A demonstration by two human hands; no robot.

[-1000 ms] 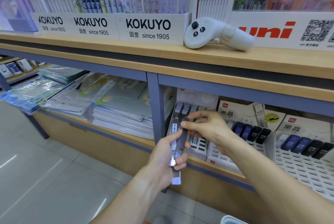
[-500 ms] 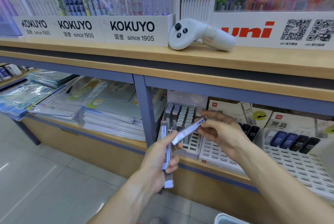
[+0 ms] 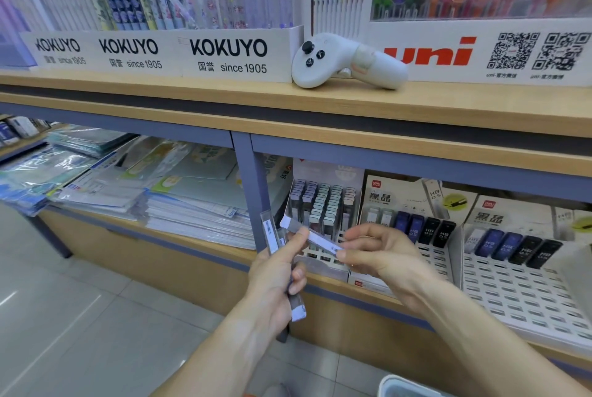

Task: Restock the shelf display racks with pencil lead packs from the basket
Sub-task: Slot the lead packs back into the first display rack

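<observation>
The right hand (image 3: 381,252) pinched one lead pack (image 3: 315,238); the left hand (image 3: 278,271) gripped spare packs (image 3: 272,234). It should enter an empty slot of the rack (image 3: 323,255) upright.

Two hands (image 3: 278,271), three display racks (image 3: 323,204), one controller (image 3: 346,60).

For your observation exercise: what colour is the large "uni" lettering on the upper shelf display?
Red, on a white panel: the uni lettering shows clearly in the head view.

A pale tiled floor (image 3: 80,316) reflects overhead light. A wooden shelf (image 3: 224,98) with blue-grey metal framing (image 3: 253,191) runs across the shop. Stacked plastic folders (image 3: 105,185) fill the lower left bay.
</observation>
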